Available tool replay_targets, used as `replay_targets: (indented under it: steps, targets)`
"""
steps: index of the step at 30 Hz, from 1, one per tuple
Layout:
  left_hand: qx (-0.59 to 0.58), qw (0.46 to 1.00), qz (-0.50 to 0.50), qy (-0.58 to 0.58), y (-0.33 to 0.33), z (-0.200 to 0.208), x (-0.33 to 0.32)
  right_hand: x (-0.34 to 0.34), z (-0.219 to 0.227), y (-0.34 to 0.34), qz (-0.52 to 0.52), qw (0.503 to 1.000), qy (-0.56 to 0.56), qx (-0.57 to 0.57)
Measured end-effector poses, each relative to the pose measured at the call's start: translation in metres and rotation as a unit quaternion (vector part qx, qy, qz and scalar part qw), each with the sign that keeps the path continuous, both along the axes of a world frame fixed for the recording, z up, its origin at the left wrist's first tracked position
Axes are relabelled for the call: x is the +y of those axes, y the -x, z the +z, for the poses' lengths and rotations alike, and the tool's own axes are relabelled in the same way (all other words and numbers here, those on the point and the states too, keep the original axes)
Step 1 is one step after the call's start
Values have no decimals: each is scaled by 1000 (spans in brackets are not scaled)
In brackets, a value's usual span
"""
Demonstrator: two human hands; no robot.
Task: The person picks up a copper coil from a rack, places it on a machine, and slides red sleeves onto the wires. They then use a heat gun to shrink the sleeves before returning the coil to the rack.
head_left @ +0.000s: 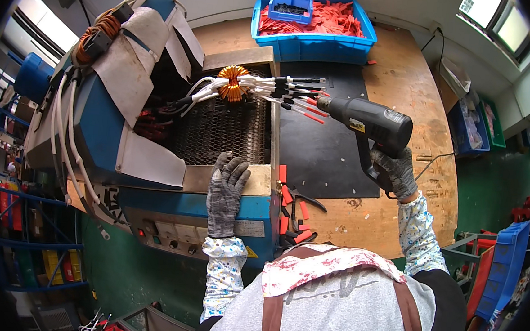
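My right hand, in a grey glove, grips a black heat gun by its handle. The gun's nozzle points left at the red and black sleeved ends of several white cables. These cables run through a copper-wound ring coil lying over the metal mesh of a blue machine. My left hand, gloved too, lies flat on the machine's near metal edge with its fingers stretched out, touching no cable.
A blue bin of red sleeves stands at the back, a smaller blue box of dark pieces in it. Pliers and red pieces lie beside the machine. A black mat covers part of the wooden table.
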State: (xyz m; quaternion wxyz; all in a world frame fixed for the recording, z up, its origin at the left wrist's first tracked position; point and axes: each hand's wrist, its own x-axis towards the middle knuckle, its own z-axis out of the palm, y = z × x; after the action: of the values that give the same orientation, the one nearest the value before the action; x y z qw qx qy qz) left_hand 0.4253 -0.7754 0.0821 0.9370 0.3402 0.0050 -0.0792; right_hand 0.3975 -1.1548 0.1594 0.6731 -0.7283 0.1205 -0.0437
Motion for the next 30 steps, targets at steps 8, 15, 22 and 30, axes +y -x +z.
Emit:
replay_targets:
  steps: [8,15,22,30]
  targets:
    - [7,1000,3,-16,0,2,0,-4,-4,0,6,1000,-12,-4]
    - [4,999,7,-43,1,2,1,-4,-5,2,-6,1000,-22,-3]
    - [-20,992,-121,-3,-31,5,-50,-8,-6,1,-16,1000,-22,1]
    - [194,974,-107,-42,-164,-51,-140,-2,-6,7,-40,999,-8,-21]
